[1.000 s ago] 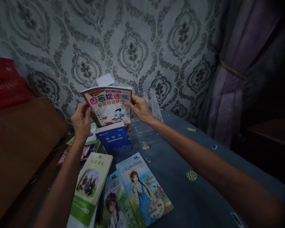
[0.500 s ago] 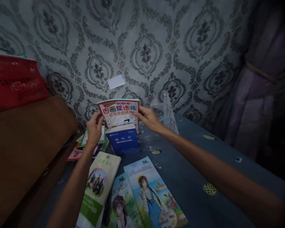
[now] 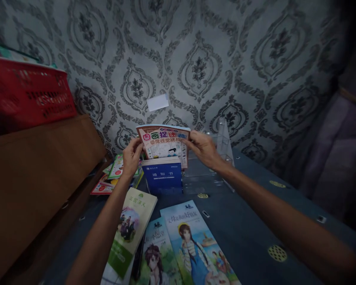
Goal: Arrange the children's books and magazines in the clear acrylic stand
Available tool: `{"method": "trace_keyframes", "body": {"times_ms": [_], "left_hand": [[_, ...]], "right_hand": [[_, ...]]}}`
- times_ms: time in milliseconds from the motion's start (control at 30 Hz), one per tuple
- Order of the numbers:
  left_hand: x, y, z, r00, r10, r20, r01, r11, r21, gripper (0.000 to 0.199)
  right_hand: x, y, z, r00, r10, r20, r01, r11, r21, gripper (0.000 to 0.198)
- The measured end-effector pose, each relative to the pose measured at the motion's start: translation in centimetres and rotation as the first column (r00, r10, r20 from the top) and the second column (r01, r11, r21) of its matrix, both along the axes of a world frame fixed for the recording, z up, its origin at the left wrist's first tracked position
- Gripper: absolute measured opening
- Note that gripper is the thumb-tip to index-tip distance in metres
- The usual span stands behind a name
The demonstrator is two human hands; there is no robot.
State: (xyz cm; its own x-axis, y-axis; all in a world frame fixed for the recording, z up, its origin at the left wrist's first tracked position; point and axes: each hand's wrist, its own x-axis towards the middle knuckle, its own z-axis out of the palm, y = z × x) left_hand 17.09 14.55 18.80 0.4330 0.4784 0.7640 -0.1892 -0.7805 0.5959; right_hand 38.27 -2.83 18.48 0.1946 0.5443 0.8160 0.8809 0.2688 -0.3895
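Note:
Both hands grip one picture book with large coloured characters on its cover. My left hand pinches its left edge, and my right hand has its right edge between thumb and fingers. The book stands upright behind a blue book, which hides its lower part. Both are at a clear plastic rack with stepped tiers, partly covered by my right hand and the books. Closer to me lie a green book, a girl-cover book and a blue-sky book, all face up.
Several colourful booklets lie piled left of the rack. On the left a red basket sits on a brown wooden box. The patterned wall rises behind the dark tabletop; a purple curtain hangs at right.
The view has turned left, so everything sits further right in the picture. Both hands keep their hold on the picture book, which stays behind the blue book.

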Motion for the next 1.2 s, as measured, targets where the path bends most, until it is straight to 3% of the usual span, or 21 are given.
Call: {"method": "trace_keyframes", "body": {"times_ms": [233, 333, 500, 600, 767, 900, 1000, 1200], "left_hand": [[-1.0, 0.5, -2.2, 0.987, 0.066, -0.145, -0.065, 0.998, 0.013, 0.020], [-1.3, 0.1, -2.1, 0.980, 0.118, -0.158, -0.109, 0.992, 0.066, 0.018], [-1.5, -0.2, -2.3, 0.977, 0.150, -0.155, -0.148, 0.989, 0.024, 0.017], [-1.6, 0.0, -2.4, 0.975, 0.177, -0.136, -0.178, 0.984, 0.001, 0.017], [-1.6, 0.7, -2.0, 0.971, 0.155, -0.184, -0.155, 0.988, 0.017, 0.030], [-1.4, 1.4, -2.0, 0.956, 0.159, -0.248, -0.133, 0.984, 0.119, 0.025], [-1.1, 2.0, -2.3, 0.954, 0.156, -0.257, -0.133, 0.986, 0.104, 0.027], [-1.1, 2.6, -2.6, 0.963, 0.069, -0.262, -0.059, 0.997, 0.046, 0.026]], "right_hand": [[-0.5, 0.6, -2.4, 0.997, 0.005, -0.071, -0.014, 0.993, -0.115, 0.038], [-0.6, 0.7, -2.4, 0.991, 0.015, -0.132, -0.037, 0.984, -0.172, 0.039], [-0.7, 0.9, -1.9, 0.993, 0.000, -0.122, -0.026, 0.977, -0.212, 0.036], [-0.8, 1.1, -1.9, 0.995, -0.095, -0.041, 0.081, 0.962, -0.262, 0.031], [-1.0, 1.2, -3.3, 0.928, -0.367, 0.062, 0.368, 0.882, -0.295, 0.023], [-0.7, 1.2, -3.9, 0.962, -0.267, -0.064, 0.233, 0.918, -0.322, 0.022], [-0.6, 1.0, -3.8, 0.982, -0.151, -0.115, 0.103, 0.933, -0.346, 0.013], [-1.0, 1.0, -4.1, 0.972, -0.144, -0.188, 0.076, 0.942, -0.328, 0.016]]}}
